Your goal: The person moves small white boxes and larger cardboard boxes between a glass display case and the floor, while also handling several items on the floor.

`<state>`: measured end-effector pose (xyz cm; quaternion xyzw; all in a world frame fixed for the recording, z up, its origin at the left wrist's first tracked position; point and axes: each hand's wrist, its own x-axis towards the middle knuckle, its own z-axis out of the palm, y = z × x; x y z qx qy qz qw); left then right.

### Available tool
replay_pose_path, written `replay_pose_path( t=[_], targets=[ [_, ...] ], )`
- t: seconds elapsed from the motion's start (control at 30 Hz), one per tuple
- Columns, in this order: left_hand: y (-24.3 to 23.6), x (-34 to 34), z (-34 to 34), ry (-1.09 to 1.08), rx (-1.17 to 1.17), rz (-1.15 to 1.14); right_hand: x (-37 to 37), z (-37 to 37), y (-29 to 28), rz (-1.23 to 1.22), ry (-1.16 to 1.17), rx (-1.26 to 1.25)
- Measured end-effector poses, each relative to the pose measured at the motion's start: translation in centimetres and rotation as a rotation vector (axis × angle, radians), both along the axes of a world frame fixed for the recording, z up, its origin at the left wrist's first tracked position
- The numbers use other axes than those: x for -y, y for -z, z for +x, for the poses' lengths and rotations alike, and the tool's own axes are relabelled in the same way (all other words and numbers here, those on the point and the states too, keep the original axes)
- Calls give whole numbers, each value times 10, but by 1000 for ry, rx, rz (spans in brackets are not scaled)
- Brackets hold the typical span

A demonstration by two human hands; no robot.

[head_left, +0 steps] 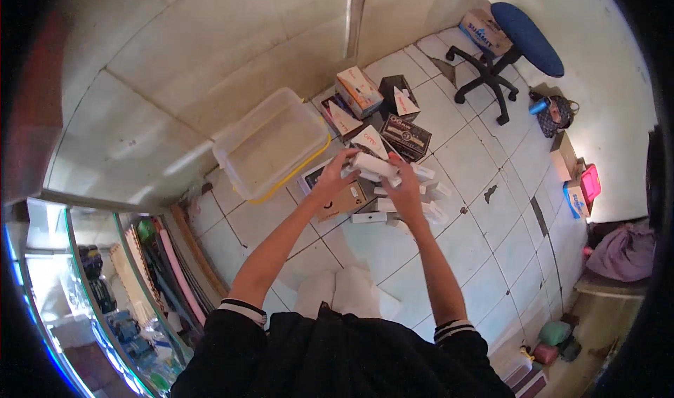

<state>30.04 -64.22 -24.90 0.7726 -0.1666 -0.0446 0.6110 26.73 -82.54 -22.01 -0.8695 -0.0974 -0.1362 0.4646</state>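
My left hand [333, 177] and my right hand [405, 187] both grip a long white box [373, 165], one at each end, held above the tiled floor. Under and around it lie several more white boxes [414, 205] in a loose heap. A brown cardboard box [342, 201] sits just below my left hand. My forearms reach forward from black sleeves with striped cuffs.
A clear plastic tub [270, 142] with a yellow rim leans by the wall at left. Several cardboard and black boxes [404, 137] stand behind the heap. A blue office chair [516, 40] is at upper right. Glass shelves [105, 286] are at lower left, bags and small boxes [579, 180] at right.
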Motion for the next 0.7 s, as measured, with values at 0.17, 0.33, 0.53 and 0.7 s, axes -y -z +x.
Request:
replay_pose_path(
  t=[0.17,0.33,0.53,0.7],
  targets=[
    [26,10,10,46,-7,54,-5,-2,56,-82,100,-62],
    [80,12,32,76,86,152,-13,6,120,-75,235,-97],
    [133,19,45,85,164,277,-16,12,171,-136,325,-136],
    [166,22,45,56,25,353,-20,16,195,-309,297,-142]
  ],
)
